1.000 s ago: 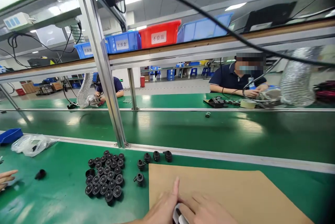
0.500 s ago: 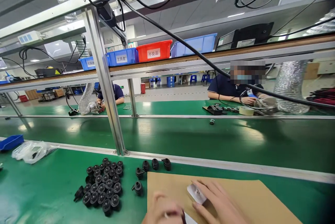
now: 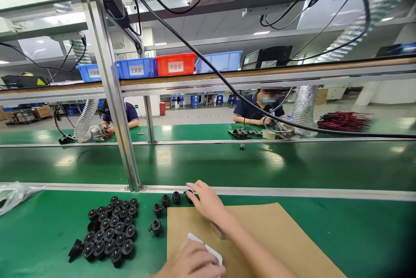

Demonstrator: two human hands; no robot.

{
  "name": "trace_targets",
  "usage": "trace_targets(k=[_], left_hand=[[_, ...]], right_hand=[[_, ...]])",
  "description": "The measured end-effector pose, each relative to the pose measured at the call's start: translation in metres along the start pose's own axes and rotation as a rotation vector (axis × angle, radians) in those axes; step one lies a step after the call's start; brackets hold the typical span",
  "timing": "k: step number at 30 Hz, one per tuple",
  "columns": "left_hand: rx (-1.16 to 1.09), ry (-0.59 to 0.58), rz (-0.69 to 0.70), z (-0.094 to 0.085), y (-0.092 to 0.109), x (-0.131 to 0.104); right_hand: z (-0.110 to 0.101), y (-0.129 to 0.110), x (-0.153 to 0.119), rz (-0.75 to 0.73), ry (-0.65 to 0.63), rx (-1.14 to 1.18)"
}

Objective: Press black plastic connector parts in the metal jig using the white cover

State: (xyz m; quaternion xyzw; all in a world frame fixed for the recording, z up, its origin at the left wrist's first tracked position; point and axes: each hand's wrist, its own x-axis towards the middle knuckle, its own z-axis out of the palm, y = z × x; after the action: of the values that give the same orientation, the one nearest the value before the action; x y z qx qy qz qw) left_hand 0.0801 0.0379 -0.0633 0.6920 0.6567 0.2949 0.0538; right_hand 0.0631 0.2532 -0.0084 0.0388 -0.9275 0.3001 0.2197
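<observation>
My right hand (image 3: pixel 208 202) reaches over the brown board (image 3: pixel 260 221) to the rightmost black part (image 3: pixel 189 196) of the loose ones along its far edge; thumb and fingers are around that part. Under my right forearm lies a small metal block (image 3: pixel 217 230) on the board, partly covered. My left hand (image 3: pixel 195 260) is closed on a white flat piece (image 3: pixel 208 250) at the near side of the board. Left of the board stand several loose black parts (image 3: pixel 156 227), and farther left a close group of black round parts (image 3: pixel 109 234).
A metal post (image 3: pixel 112 96) rises behind the black parts. A clear plastic bag (image 3: pixel 16 193) lies at the left edge. Blue and red bins (image 3: pixel 175 65) sit on the shelf. Two people work across the green belt (image 3: pixel 201 165). A black cable (image 3: pixel 208 63) hangs across the view.
My right hand has left the metal block and moved forward and left to the black part. My left hand stays near the board's front with the white piece. The view has shifted right.
</observation>
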Motion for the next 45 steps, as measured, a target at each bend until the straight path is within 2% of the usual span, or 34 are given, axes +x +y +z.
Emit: trace_targets(k=[3, 6, 8, 11, 14, 16, 19, 23, 28, 31, 38, 41, 45], left_hand=[[0.034, 0.107, -0.150, 0.008, -0.030, -0.011], [-0.095, 0.075, -0.348, 0.017, -0.046, -0.016], [-0.206, 0.092, -0.363, 0.016, -0.041, -0.015], [-0.312, 0.171, -0.326, 0.001, -0.018, -0.014], [-0.393, 0.193, -0.456, -0.014, 0.004, -0.011], [-0.444, 0.206, -0.519, -0.019, 0.011, -0.008], [-0.480, 0.246, -0.523, -0.019, 0.015, -0.004], [-0.498, 0.289, -0.502, -0.021, 0.016, 0.001], [-0.525, 0.282, -0.496, -0.026, 0.018, 0.003], [-0.556, 0.268, -0.507, -0.027, 0.017, 0.004], [-0.608, 0.262, -0.512, -0.028, 0.015, 0.004], [-0.637, 0.268, -0.532, -0.028, 0.013, 0.005], [-0.680, 0.267, -0.522, -0.025, 0.010, 0.004]], right_hand=[[0.001, 0.005, 0.017, 0.029, 0.011, 0.047], [-0.019, 0.015, 0.003, 0.068, 0.063, 0.138], [-0.037, 0.019, -0.019, 0.096, 0.079, 0.210], [-0.059, 0.016, -0.057, 0.153, 0.071, 0.307], [-0.065, 0.007, -0.086, 0.233, 0.071, 0.370], [-0.063, 0.001, -0.095, 0.283, 0.093, 0.391], [-0.056, -0.006, -0.100, 0.280, 0.109, 0.401], [-0.050, -0.013, -0.101, 0.138, 0.077, 0.363], [-0.049, -0.022, -0.102, -0.021, 0.083, 0.307], [-0.048, -0.024, -0.102, -0.039, 0.078, 0.298], [-0.052, -0.020, -0.102, 0.055, -0.029, 0.317], [-0.062, -0.019, -0.103, -0.012, -0.064, 0.371], [-0.069, -0.021, -0.101, -0.142, -0.172, 0.401]])
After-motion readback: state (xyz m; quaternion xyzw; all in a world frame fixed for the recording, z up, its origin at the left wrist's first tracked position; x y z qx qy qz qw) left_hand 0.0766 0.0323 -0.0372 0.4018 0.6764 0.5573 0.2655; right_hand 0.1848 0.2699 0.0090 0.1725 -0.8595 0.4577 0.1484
